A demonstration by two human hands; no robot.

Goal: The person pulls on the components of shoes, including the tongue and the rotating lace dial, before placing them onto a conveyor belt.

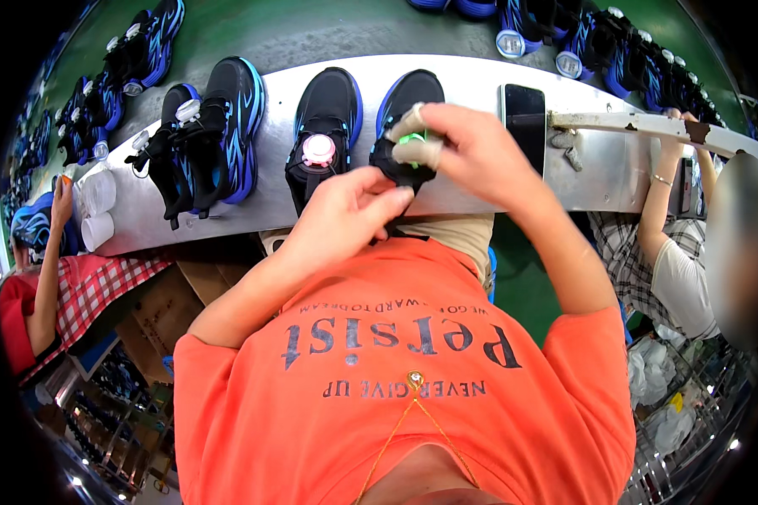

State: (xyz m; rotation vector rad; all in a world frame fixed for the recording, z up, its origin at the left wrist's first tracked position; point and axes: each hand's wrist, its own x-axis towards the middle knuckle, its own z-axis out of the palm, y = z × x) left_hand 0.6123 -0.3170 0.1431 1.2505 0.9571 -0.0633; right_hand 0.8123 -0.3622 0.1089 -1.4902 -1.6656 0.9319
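A black and blue sneaker lies toe-away on the metal bench in front of me. My right hand bends over its tongue, with pale covers on two fingertips. Thumb and forefinger close around a round, green-glowing piece there, partly hidden by them. At the sneaker's near end, my left hand has its thumb and fingers drawn together against the collar; the exact grip is partly hidden. Just left stands the matching sneaker, with a round pink-and-white piece on its tongue.
Another pair of sneakers stands farther left on the bench, near clear plastic cups. A dark phone lies right, beside a white metal bar. Rows of sneakers line the far side. Co-workers sit at both ends.
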